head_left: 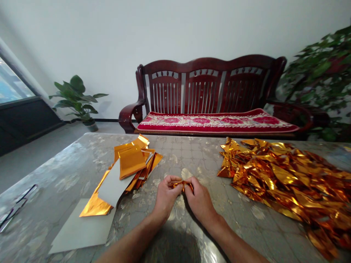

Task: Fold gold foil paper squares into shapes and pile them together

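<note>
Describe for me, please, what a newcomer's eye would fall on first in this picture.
It would probably be the big heap of shiny gold foil pieces, spread over the right side of the table. Next, likely, come the left hand and right hand, which pinch a small gold foil piece between them, low in the middle. Behind the table, the dark red wooden bench with its flowered seat cover stands out against the pale wall.

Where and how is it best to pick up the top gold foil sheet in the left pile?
Probably pinch the gold foil sheet by its near right corner, coming from the right. It looks thin and lies uppermost, with nothing covering that corner; its near edge overlaps a pale sheet.
</note>
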`<state>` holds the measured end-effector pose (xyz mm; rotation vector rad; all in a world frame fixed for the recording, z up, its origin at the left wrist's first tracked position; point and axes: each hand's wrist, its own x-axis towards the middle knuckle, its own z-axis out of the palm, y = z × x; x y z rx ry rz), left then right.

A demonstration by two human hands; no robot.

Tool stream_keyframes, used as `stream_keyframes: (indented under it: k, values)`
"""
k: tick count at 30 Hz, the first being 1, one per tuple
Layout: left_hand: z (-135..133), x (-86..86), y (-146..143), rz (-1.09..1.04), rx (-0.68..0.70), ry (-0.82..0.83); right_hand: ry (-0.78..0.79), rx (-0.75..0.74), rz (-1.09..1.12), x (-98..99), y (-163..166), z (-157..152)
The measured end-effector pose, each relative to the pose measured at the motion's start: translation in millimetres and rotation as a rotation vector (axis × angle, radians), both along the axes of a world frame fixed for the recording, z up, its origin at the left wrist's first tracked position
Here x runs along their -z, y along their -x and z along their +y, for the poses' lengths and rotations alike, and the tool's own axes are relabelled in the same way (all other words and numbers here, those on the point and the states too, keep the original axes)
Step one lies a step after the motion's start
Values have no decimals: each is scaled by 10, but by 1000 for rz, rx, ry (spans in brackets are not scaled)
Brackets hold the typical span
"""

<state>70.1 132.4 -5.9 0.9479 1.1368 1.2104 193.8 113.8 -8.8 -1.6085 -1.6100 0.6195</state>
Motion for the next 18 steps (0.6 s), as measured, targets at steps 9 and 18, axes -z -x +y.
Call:
stream_keyframes:
  k: [9,18]
  values:
    - [-15,-8,9,51,5,14,-59,10,-161,-1,39,-45]
    - [33,-31,41,18,-31,-10,-35,-22,-20,-99,-33,12]
